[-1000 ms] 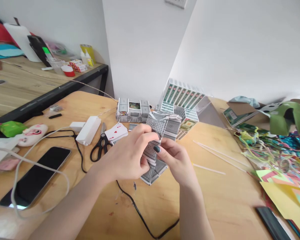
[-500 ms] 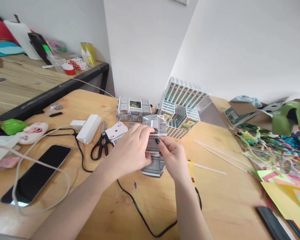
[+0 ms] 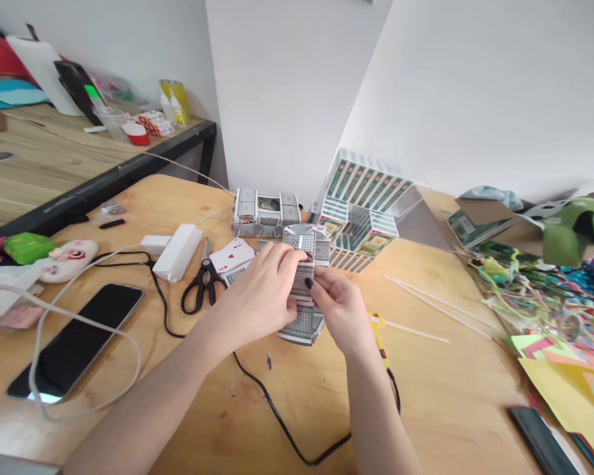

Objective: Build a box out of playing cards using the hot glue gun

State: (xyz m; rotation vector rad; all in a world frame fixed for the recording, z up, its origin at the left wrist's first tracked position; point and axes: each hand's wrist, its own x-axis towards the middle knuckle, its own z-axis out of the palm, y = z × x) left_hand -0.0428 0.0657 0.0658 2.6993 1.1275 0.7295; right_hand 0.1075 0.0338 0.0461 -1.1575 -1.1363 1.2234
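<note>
- Hands at frame centre: left hand [image 3: 262, 293] and right hand [image 3: 339, 310] both pinch the folded card block [image 3: 304, 284] above the surface [image 3: 426, 396].
- Best to squeeze evenly and keep the card edges aligned.
- Scissors [image 3: 200, 287] lie left of it.

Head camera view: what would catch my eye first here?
At the centre of the wooden table, the left hand and right hand grip a folded playing-card piece between them. Just behind stands a clear case of card boxes, with black scissors and a dark phone to the left. Bright paper scraps pile up on the right.
</note>
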